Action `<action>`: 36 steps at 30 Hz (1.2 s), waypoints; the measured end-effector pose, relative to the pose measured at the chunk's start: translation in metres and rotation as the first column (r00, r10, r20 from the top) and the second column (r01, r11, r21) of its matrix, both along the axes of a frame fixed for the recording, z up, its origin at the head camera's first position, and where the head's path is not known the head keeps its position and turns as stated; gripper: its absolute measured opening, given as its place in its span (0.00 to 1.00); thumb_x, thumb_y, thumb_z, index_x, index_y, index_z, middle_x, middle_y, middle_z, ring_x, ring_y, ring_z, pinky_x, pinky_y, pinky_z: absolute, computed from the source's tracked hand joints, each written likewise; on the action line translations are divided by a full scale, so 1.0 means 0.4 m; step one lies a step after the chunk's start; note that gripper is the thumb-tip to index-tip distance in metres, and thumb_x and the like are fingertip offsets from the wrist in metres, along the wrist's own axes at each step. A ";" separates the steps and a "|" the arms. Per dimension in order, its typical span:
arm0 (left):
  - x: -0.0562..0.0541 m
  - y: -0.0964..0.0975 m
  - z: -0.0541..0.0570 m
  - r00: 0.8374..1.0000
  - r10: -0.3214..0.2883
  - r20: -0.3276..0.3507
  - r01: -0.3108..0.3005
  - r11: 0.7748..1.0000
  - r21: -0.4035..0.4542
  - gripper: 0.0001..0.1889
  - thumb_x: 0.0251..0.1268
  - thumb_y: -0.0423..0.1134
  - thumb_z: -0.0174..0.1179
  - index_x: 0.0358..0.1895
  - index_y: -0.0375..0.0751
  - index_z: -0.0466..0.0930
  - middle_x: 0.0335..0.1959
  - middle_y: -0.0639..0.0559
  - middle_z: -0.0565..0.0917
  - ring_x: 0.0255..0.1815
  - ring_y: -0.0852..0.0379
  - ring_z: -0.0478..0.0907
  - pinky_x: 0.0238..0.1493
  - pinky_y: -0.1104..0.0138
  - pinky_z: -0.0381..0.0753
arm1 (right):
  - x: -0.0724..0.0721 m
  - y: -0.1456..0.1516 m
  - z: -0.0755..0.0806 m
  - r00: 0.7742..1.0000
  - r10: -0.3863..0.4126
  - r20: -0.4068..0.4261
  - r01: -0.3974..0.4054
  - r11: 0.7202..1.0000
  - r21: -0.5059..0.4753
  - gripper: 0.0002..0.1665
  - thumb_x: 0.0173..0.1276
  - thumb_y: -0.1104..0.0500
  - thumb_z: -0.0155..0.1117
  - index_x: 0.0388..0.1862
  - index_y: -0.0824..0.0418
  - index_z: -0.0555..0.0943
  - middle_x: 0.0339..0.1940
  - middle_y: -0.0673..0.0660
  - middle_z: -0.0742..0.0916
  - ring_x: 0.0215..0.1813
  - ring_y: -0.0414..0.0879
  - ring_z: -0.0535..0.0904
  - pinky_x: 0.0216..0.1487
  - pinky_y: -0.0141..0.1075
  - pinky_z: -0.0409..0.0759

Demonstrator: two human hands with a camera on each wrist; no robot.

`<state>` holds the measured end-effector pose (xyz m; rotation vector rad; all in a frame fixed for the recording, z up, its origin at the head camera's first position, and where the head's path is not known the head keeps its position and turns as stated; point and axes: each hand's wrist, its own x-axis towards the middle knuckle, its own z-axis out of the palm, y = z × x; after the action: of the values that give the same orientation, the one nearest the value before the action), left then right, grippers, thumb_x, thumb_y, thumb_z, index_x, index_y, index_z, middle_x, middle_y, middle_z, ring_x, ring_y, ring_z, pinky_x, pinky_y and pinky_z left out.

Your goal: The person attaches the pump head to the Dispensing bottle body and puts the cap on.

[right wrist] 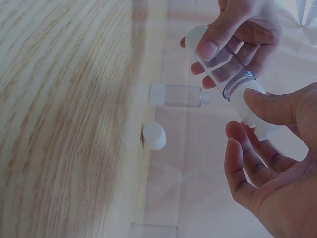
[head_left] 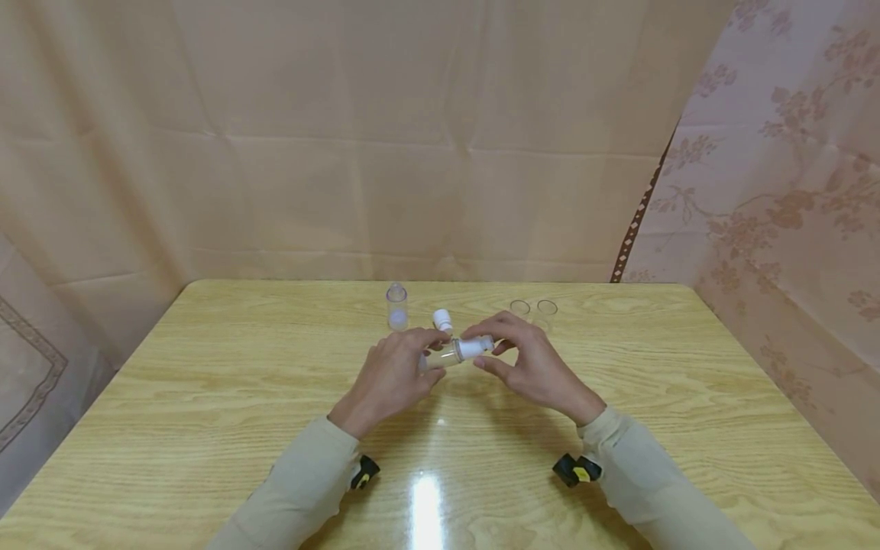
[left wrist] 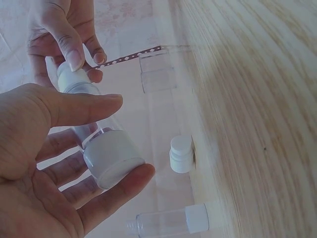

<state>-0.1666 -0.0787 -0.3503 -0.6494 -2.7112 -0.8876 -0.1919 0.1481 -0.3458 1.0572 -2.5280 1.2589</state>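
The left hand (head_left: 392, 374) and the right hand (head_left: 532, 360) meet above the middle of the table, a little toward its far edge, and share one small clear plastic bottle with a white base and a white cap (head_left: 457, 351). The bottle lies nearly level in the air. The left hand's thumb and fingers wrap the clear body and the white base end (left wrist: 111, 161). The right hand's thumb and fingertips pinch the white cap end (right wrist: 250, 111).

The table is a glossy pale wooden top with a strong grain (head_left: 206, 397), and a ceiling light glares off it near the front edge. Toward the far edge, behind the hands, stand a second small clear bottle with an open neck (head_left: 396, 305), a loose white cap (head_left: 443, 320) just right of it, and two short clear glass cups (head_left: 533, 309) side by side further right.

Both forearms wear beige sleeves (head_left: 302, 489), each with a black and yellow strap at the wrist. Creased beige cloth (head_left: 344, 137) hangs behind the table; a pink floral curtain (head_left: 777, 191) closes the right side.
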 end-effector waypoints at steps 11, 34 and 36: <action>0.000 -0.001 -0.001 1.000 -0.011 -0.001 0.011 1.000 0.002 0.22 0.56 0.34 0.76 0.56 0.41 0.85 0.48 0.50 0.88 0.39 0.52 0.85 0.36 0.55 0.85 | -0.001 -0.001 0.000 1.000 -0.001 -0.003 0.001 1.000 0.007 0.20 0.63 0.71 0.73 0.53 0.58 0.85 0.48 0.53 0.85 0.48 0.48 0.80 0.45 0.49 0.84; 0.000 0.000 -0.003 1.000 -0.007 -0.008 0.007 1.000 -0.002 0.22 0.57 0.34 0.76 0.56 0.41 0.85 0.49 0.50 0.88 0.38 0.53 0.85 0.35 0.56 0.84 | 0.003 -0.002 0.001 1.000 -0.009 0.027 0.008 0.999 0.037 0.19 0.68 0.67 0.70 0.57 0.59 0.84 0.46 0.51 0.85 0.46 0.47 0.80 0.46 0.44 0.83; 0.000 0.000 -0.002 1.000 -0.005 -0.005 0.005 1.000 -0.001 0.22 0.57 0.34 0.76 0.56 0.41 0.85 0.48 0.50 0.88 0.38 0.54 0.85 0.34 0.56 0.84 | 0.003 -0.002 0.001 0.999 -0.009 0.032 0.008 0.999 0.039 0.18 0.69 0.66 0.69 0.58 0.59 0.83 0.46 0.51 0.85 0.45 0.48 0.80 0.46 0.43 0.83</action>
<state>-0.1666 -0.0786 -0.3511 -0.6580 -2.7071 -0.8839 -0.1909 0.1473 -0.3452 1.0412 -2.5885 1.2392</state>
